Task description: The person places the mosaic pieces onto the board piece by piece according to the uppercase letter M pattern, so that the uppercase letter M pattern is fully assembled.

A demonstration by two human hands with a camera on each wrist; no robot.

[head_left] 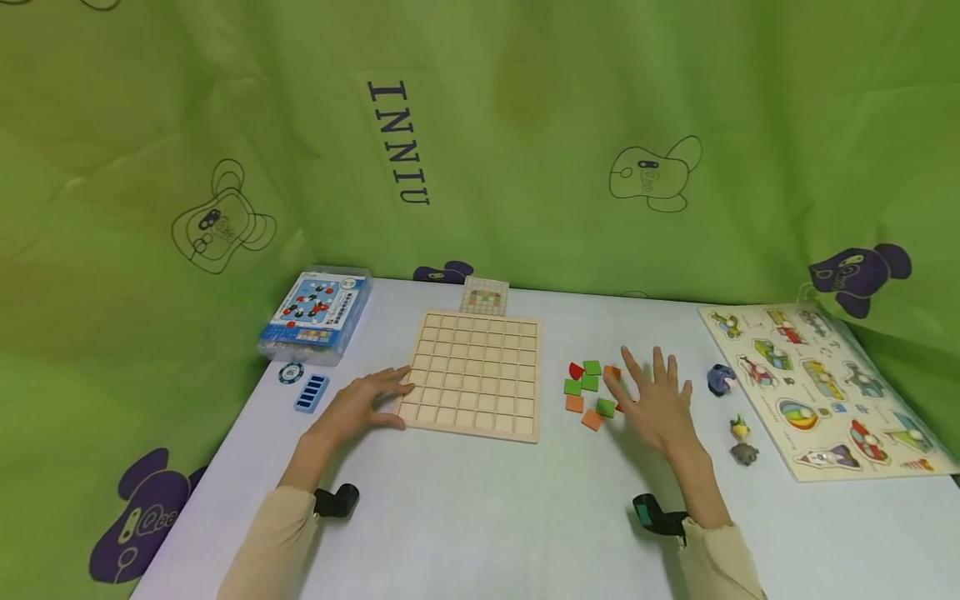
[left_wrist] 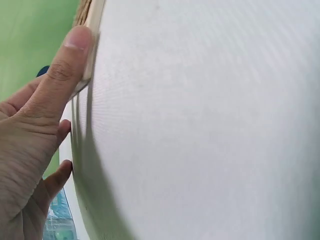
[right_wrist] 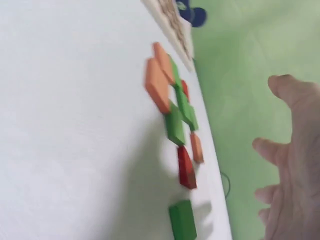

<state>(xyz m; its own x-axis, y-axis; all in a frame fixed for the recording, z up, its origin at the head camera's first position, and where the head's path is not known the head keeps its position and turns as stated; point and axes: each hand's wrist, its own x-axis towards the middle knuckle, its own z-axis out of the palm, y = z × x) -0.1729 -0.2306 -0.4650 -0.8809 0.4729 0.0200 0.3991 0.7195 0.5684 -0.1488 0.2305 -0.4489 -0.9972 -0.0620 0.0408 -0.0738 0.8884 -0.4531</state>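
Observation:
My left hand [head_left: 365, 398] rests at the left edge of a square wooden grid board [head_left: 471, 432], with its thumb near the front corner and fingertips touching the side. In the left wrist view the thumb [left_wrist: 62, 70] lies against the board's edge [left_wrist: 94, 30], and other fingers are partly hidden behind it. To the right, my right hand [head_left: 660, 404] hovers with fingers spread over the right part of a loose group of green tiles [head_left: 572, 387], orange tiles [head_left: 574, 403] and red pieces [head_left: 576, 371]. Nothing is in its grasp. A green tile [right_wrist: 183, 220] lies nearest in the right wrist view.
A pattern card [head_left: 484, 297] stands behind the board. At left are a boxed kit [head_left: 315, 312], a round chip [head_left: 291, 372] and a blue slotted piece [head_left: 311, 392]. Small figurines [head_left: 722, 380] and a picture puzzle board [head_left: 825, 392] lie at right; a green curtain [head_left: 525, 167] hangs behind.

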